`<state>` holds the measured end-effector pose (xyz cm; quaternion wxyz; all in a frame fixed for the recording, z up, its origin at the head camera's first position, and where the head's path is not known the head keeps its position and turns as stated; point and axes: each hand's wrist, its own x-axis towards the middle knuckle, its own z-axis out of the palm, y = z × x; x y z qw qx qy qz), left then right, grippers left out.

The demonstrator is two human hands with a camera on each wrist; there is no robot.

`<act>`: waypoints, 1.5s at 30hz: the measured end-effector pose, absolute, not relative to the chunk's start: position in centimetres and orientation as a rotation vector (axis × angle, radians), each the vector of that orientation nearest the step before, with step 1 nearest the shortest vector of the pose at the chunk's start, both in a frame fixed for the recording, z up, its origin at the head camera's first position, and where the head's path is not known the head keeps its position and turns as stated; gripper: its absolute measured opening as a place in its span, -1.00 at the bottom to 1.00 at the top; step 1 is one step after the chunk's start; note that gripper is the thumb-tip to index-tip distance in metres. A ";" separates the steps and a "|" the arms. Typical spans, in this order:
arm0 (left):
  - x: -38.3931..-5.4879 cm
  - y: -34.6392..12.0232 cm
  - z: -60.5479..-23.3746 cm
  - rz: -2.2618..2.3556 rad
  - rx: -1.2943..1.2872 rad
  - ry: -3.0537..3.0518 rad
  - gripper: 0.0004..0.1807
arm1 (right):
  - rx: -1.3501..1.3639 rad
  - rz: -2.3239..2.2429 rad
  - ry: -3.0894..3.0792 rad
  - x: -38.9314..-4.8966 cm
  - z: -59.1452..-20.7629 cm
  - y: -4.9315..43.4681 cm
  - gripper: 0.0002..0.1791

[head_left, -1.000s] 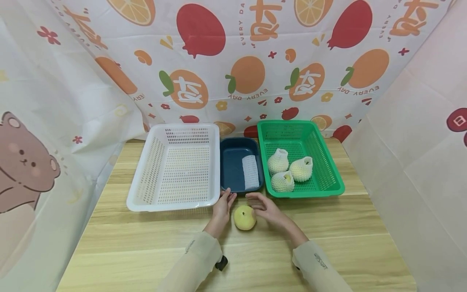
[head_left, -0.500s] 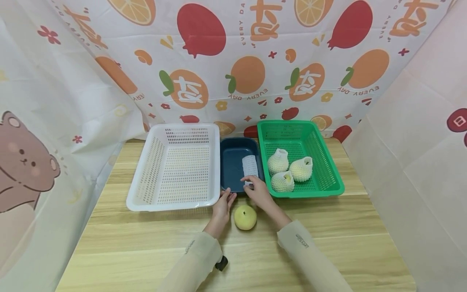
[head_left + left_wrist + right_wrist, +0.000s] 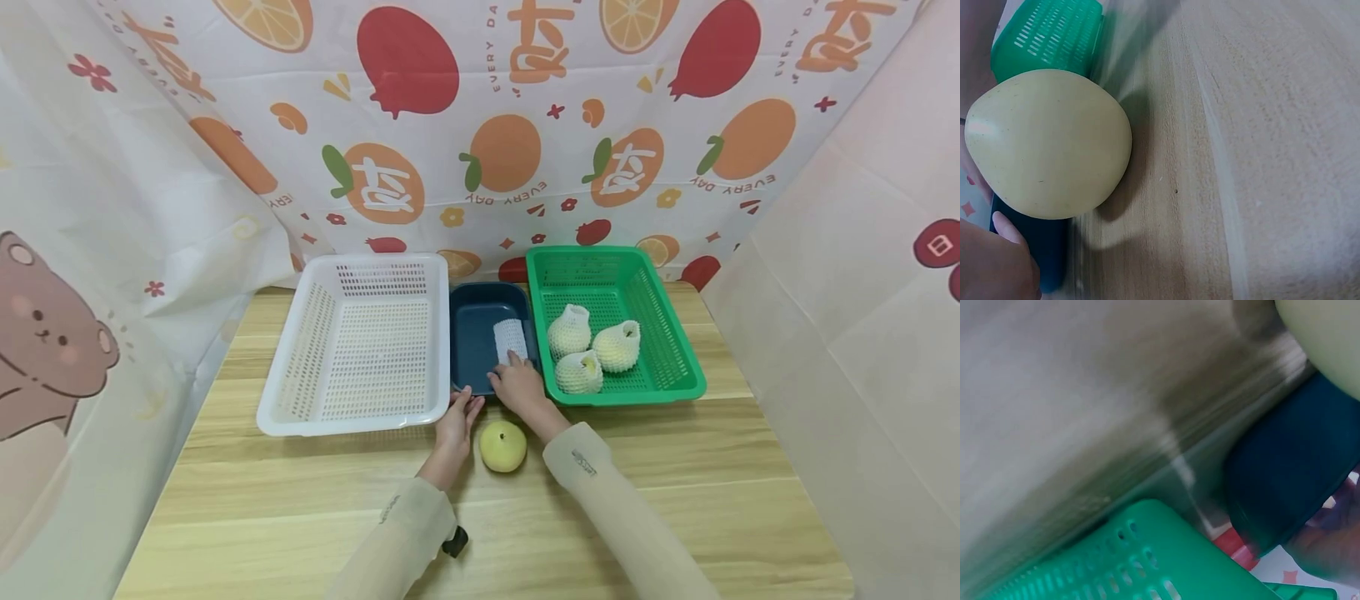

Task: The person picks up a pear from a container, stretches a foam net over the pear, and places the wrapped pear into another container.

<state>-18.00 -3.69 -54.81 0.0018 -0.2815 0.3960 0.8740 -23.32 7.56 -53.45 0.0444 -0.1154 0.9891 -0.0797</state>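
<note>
A round yellow pear sits on the table between my forearms. My left hand rests against the near left corner of the navy tray. In the left wrist view, its thumb touches the tray's outer wall beside the pear. My right hand reaches over the tray's near rim, its fingers spread over a white foam net sleeve lying flat inside. The right wrist view shows this hand at the tray's rim, with most of the fingers hidden.
A white perforated basket stands left of the tray. To its right, a green basket holds three pears in foam nets. A patterned cloth hangs behind them.
My right hand has moved from beside the pear up and left into the tray, over the foam net sleeve. The left hand and the pear have stayed in place.
</note>
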 end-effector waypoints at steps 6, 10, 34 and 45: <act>-17.9 -3.7 -54.8 2.737 -0.867 1.253 -0.85 | -0.297 -0.114 2.882 -23.7 -53.2 7.3 -0.50; -17.8 -3.6 -54.7 2.749 -0.867 1.248 -0.83 | -0.253 -0.220 2.944 -24.2 -53.3 7.1 -0.58; -18.0 -3.7 -54.8 2.767 -0.904 1.204 -0.82 | -0.147 -0.811 3.139 -24.6 -54.0 7.4 -0.64; -18.0 -3.7 -54.9 2.777 -0.861 1.239 -0.84 | 0.147 -1.591 2.831 -23.8 -53.5 7.5 -0.51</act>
